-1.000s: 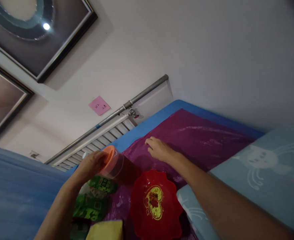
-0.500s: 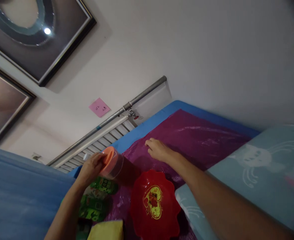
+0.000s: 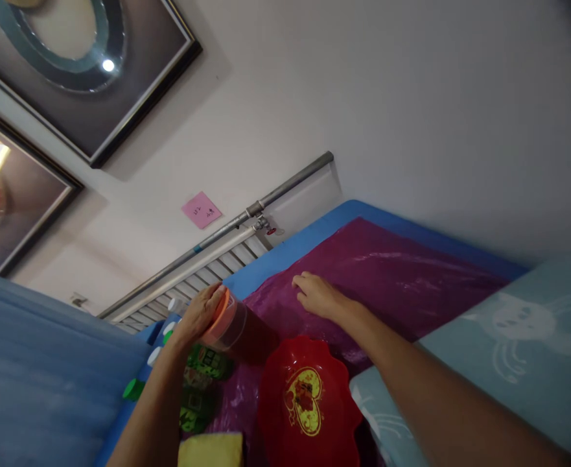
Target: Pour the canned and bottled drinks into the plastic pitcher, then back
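Note:
My left hand is closed over the orange lid of a clear plastic jar that stands on a shiny purple sheet. My right hand rests on that purple sheet just beyond the jar, fingers curled down on it, holding nothing I can make out. A red scalloped bowl with a yellow heart design sits in front of the jar, below my right forearm.
Green snack packets and a yellow item lie left of the bowl. Small bottle caps show by a blue cushion. A light blue rabbit-print cloth lies right. A radiator and wall are behind.
My left hand has slid further over the jar's lid, covering most of it. The view shifted slightly, revealing small caps at the left. My right hand has stayed in place.

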Demonstrator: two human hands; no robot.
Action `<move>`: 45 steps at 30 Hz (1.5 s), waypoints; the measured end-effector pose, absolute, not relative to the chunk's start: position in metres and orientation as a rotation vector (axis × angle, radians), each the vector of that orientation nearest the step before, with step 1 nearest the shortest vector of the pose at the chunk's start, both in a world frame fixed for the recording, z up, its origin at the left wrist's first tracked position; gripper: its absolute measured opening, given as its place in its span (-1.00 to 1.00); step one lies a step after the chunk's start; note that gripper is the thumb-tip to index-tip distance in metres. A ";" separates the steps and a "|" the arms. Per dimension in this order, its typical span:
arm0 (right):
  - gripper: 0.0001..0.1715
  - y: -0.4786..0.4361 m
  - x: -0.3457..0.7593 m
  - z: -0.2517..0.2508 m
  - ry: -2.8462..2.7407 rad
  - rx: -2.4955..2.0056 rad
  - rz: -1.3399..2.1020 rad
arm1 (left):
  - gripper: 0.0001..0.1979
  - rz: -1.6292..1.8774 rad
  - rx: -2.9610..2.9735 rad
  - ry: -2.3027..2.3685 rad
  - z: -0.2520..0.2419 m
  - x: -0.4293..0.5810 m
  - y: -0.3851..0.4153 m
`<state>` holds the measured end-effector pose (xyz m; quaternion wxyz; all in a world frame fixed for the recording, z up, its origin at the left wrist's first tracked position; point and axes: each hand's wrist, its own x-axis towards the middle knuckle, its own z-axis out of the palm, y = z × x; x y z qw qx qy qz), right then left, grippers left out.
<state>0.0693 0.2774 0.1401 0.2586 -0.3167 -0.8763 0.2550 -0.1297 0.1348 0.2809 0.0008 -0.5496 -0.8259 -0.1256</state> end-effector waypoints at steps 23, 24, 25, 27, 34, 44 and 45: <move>-0.73 0.277 0.076 0.144 -2.425 -0.860 0.582 | -0.49 -1.059 -1.214 -2.301 0.271 -0.111 0.089; -0.72 0.277 0.077 0.144 -2.424 -0.855 0.577 | -0.52 -1.085 -1.194 -2.243 0.266 -0.104 0.077; -0.71 0.277 0.077 0.143 -2.422 -0.851 0.572 | -0.57 -1.097 -1.184 -2.163 0.260 -0.097 0.064; -0.71 0.277 0.077 0.142 -2.416 -0.841 0.562 | -0.64 -1.060 -1.195 -2.068 0.240 -0.088 0.038; -0.69 0.279 0.075 0.134 -2.407 -0.847 0.526 | -0.68 -1.225 -1.185 -2.494 0.145 -0.102 -0.009; -0.71 0.287 0.076 0.113 -2.389 -1.140 0.426 | -0.57 -1.999 -0.848 -2.673 0.143 -0.148 0.040; -0.73 0.287 0.076 0.111 -2.406 -1.169 0.420 | -0.59 -2.029 -0.855 -2.696 0.140 -0.153 0.047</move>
